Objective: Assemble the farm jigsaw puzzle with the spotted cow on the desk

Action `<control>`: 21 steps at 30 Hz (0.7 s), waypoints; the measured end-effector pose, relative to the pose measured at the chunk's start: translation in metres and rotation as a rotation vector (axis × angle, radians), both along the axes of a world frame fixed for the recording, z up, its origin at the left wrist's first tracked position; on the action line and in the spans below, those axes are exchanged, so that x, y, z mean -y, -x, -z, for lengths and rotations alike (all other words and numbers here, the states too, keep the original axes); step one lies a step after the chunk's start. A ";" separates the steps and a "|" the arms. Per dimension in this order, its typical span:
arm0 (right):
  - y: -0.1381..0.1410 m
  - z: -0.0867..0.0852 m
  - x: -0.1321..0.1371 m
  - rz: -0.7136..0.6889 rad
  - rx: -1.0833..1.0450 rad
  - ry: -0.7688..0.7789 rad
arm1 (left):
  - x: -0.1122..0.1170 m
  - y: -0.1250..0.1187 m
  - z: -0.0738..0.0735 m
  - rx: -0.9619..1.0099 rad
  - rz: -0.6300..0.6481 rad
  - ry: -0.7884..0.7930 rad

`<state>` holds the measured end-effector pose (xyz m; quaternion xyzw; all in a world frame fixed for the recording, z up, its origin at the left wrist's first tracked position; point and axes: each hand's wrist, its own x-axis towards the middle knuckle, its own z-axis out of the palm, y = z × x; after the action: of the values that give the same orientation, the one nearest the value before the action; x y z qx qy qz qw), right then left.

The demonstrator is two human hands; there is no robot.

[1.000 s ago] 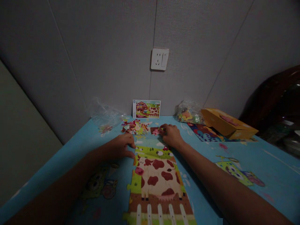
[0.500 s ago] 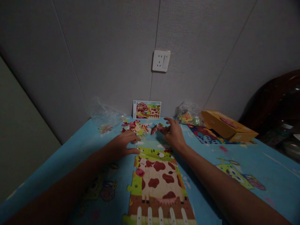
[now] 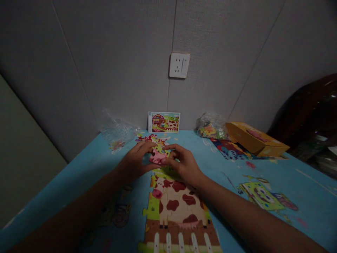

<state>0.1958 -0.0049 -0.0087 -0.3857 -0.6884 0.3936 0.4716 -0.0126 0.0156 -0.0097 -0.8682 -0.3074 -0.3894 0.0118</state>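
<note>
A pink and green puzzle piece [image 3: 158, 156] is held up over the far end of a partly joined cow puzzle [image 3: 181, 207]. My right hand [image 3: 184, 163] pinches its right side between thumb and fingers. From the left, my left hand [image 3: 139, 156] closes its fingertips on the piece's other edge. Whether more than one piece is in the hands, I cannot tell. Loose puzzle pieces [image 3: 147, 138] lie just beyond the hands, partly hidden by them. Behind those, a picture card [image 3: 164, 122] of the farm scene leans on the wall.
A clear plastic bag [image 3: 119, 131] lies at the back left. At the back right are a bag of pieces [image 3: 212, 127], an orange box [image 3: 258, 138] and a colourful sheet [image 3: 223, 149] partly under it. A wall socket [image 3: 179, 65] sits above the blue cartoon tablecloth [image 3: 223, 207].
My right hand has moved left, bringing the pink piece to my left hand. The left hand has closed from an open pose onto the piece. The view has shifted slightly.
</note>
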 end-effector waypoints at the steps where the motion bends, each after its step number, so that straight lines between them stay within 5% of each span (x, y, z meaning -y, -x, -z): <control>1: -0.001 -0.001 0.000 0.003 0.047 -0.045 | 0.000 0.000 0.000 0.008 0.000 -0.009; 9: -0.006 -0.002 0.002 0.064 0.344 -0.296 | 0.005 -0.004 -0.008 -0.083 0.006 -0.092; 21: -0.005 0.000 0.001 0.054 0.236 -0.162 | -0.001 -0.002 -0.008 -0.101 0.092 -0.130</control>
<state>0.2009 -0.0057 -0.0085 -0.4083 -0.7581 0.2757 0.4272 -0.0110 0.0161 -0.0013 -0.8973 -0.2403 -0.3645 0.0658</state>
